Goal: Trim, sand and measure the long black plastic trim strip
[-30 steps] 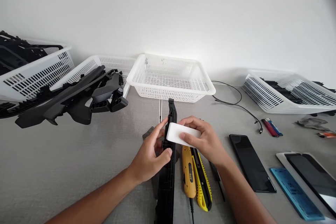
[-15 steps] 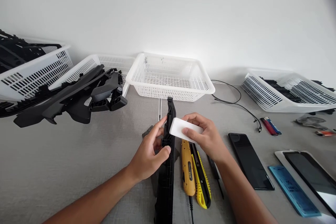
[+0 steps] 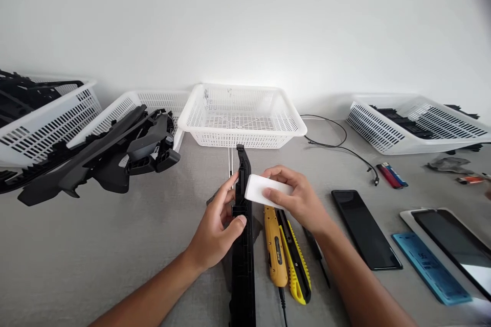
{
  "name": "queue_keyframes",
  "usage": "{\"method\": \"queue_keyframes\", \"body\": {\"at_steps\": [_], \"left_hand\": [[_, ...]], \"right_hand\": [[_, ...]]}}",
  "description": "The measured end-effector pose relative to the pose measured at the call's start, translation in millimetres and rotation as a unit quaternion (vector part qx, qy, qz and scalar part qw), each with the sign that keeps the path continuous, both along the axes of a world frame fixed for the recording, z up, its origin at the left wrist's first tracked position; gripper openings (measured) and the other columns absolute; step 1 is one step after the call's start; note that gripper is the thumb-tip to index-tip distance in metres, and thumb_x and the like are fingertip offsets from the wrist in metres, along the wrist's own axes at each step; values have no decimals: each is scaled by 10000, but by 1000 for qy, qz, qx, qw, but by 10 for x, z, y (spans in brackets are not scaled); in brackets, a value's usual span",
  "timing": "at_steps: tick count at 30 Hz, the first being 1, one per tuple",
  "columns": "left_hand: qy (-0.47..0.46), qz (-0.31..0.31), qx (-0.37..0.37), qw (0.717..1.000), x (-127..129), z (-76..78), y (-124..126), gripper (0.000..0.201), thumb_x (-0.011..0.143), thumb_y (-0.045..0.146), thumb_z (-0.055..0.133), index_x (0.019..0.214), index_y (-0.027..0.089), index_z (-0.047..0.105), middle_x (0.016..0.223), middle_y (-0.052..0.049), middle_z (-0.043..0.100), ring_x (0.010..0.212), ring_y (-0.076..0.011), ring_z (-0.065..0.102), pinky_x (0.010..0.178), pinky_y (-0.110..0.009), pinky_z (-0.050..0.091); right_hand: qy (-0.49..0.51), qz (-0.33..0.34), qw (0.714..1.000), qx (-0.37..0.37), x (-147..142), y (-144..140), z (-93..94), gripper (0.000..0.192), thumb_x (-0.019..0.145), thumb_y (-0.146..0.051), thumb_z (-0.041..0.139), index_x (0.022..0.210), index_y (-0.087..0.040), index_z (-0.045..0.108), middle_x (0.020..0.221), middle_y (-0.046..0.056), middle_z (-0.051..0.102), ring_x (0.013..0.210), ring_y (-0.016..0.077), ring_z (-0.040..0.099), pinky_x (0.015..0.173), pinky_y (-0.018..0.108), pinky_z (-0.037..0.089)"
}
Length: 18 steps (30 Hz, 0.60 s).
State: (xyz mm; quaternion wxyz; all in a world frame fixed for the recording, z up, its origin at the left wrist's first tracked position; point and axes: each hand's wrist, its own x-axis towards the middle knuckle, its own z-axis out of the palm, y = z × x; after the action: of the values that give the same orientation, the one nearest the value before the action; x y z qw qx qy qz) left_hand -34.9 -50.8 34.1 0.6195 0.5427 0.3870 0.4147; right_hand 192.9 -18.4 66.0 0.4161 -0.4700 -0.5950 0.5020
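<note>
centre white basket (image 3: 241, 115) bare mesh | right basket (image 3: 414, 125) and far-left basket (image 3: 46, 112) hold black parts | left hand (image 3: 215, 230) grips black trim strip (image 3: 242, 245) on worktop (image 3: 95, 265) | right hand (image 3: 299, 199) still presses white block (image 3: 264, 189) against strip, little changed

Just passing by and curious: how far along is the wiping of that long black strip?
Done: hard to tell; the middle basket looks empty, so no finished piece shows there. In hand: the left hand steadies the long black strip while the right hand presses a white block against its far end. Left: seemingly most of it, with more black parts piled at the left.
</note>
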Motion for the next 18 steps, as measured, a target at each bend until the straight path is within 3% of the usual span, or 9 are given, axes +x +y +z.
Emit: {"method": "queue_keyframes", "body": {"at_steps": [10, 18], "left_hand": [[15, 15, 11, 1000, -10, 37, 2, 837, 1007, 348, 692, 1746, 254, 308, 1619, -153, 598, 1445, -319, 612, 1205, -434, 503], [38, 18, 14, 999, -26, 24, 5, 827, 1018, 374, 661, 1754, 286, 294, 1578, -140, 640, 1414, -333, 642, 1176, -470, 530]], "right_hand": [[24, 15, 999, 17, -47, 14, -13, 435, 886, -610, 844, 1036, -215, 738, 798, -2, 662, 693, 161, 544, 630, 285, 414], [24, 8, 999, 34, -47, 14, -30, 368, 901, -553, 832, 1039, -221, 752, 823, 6, 696, 704, 173, 578, 635, 284, 445]]}}
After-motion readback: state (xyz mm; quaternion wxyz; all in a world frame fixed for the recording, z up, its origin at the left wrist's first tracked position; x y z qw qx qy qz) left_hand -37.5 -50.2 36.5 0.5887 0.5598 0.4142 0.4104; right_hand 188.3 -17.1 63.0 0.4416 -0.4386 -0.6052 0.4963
